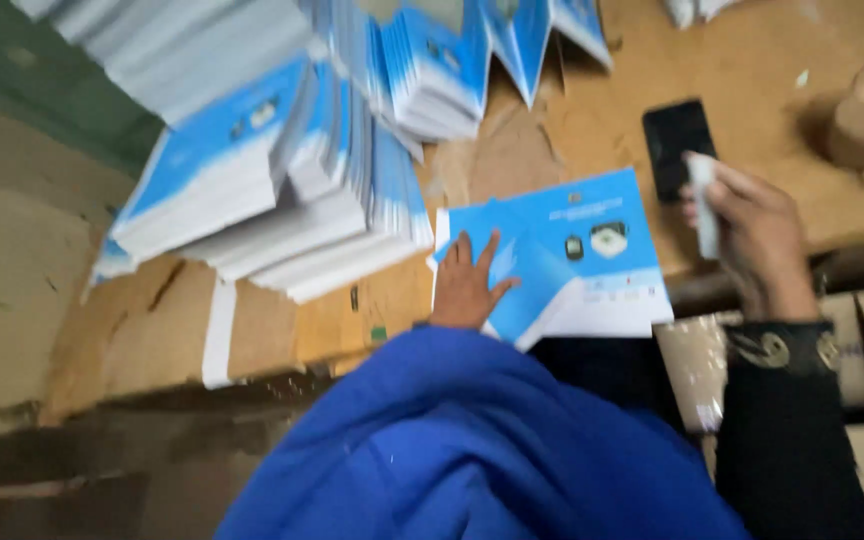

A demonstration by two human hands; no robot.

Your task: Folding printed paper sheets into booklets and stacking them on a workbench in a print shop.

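- While the left hand (469, 285) is lying flat with fingers spread, it is pressing down on a folded flap of the blue-and-white printed sheet (592, 250) at centre frame; nothing is gripped, only pinned.
- The right hand (752, 245), at right of frame, is closing around a small white flat tool (704, 200), held upright above the sheet's right edge.
- The sheet is lying on the brown cardboard-covered table (752, 80), partly overhanging its near edge. Its long axis is running roughly left to right with a slight tilt, blue printed end pointing to the upper right, white band toward the bottom.
- A black phone (677, 145) is lying just beyond the sheet, upper right.
- Stacks of like sheets (272, 190) are leaning in the upper left, fanning out unevenly.
- Risk, as I judge it: the overhanging sheet is liable to slide off if the pinning palm lifts; a skewed crease is likely if it shifts under pressure.
- The leaning stacks look unstable; a nudge could be spilling them onto the working sheet.
- The frame is blurring, so fine details are unclear.
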